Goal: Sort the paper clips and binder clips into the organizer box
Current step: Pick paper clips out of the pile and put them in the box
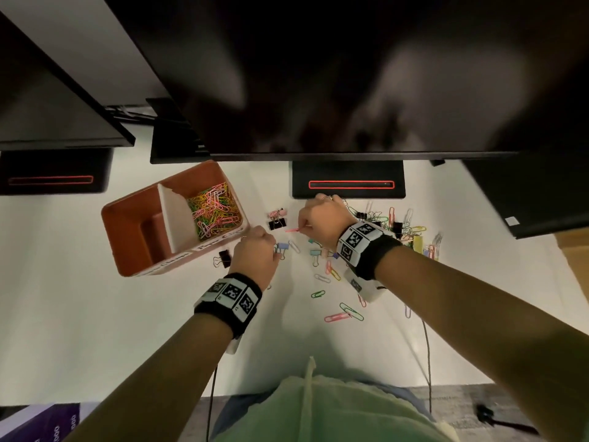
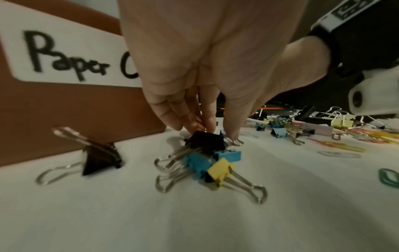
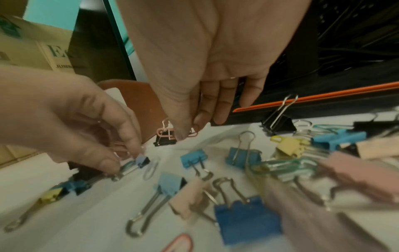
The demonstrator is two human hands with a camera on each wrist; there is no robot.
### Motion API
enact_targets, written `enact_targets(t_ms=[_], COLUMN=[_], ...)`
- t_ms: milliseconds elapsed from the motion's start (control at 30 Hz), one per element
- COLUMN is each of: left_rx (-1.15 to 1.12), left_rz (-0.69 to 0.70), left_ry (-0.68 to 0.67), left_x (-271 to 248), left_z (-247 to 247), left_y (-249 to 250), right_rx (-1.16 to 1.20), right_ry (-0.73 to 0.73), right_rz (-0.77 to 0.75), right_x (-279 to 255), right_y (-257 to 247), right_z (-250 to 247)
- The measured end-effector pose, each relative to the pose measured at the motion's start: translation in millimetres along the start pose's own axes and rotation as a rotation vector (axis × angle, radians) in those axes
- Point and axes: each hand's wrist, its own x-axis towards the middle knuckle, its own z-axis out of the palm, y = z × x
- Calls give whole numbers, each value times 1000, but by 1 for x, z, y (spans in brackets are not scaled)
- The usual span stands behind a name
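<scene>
Hands both down on white desk [image 1: 95,314], just R of organizer box [image 1: 127,237]. L hand [image 1: 255,253] fingertips pinched on small blue binder clip [image 1: 281,247], beside a black/blue/yellow clip cluster [image 2: 207,162]. R hand [image 1: 322,218] pinches pink paper clip [image 1: 294,230] btwn thumb & forefinger. Box's R compartment holds colored paper clips [image 1: 213,212]; L one's contents can't tell. Mixed clip pile [image 1: 404,231] lies behind R wrist.

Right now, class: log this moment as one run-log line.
left hand: pinching binder clips | right hand: pinching pink paper clip | organizer box: paper clips one side
</scene>
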Motion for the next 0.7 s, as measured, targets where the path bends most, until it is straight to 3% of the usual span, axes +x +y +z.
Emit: enact_targets(t_ms=[200, 433, 700], left_rx=[38, -79, -268], left_rz=[-14, 29, 5], left_ry=[-38, -12, 17], left_x=[8, 10, -1], left_z=[4, -2, -7], left_y=[-1, -6, -13], right_rx=[29, -57, -119], right_ry=[-8, -10, -40], right_rz=[36, 105, 83], right_x=[-15, -10, -9], right_y=[-14, -28, -28], right_z=[15, 28, 30])
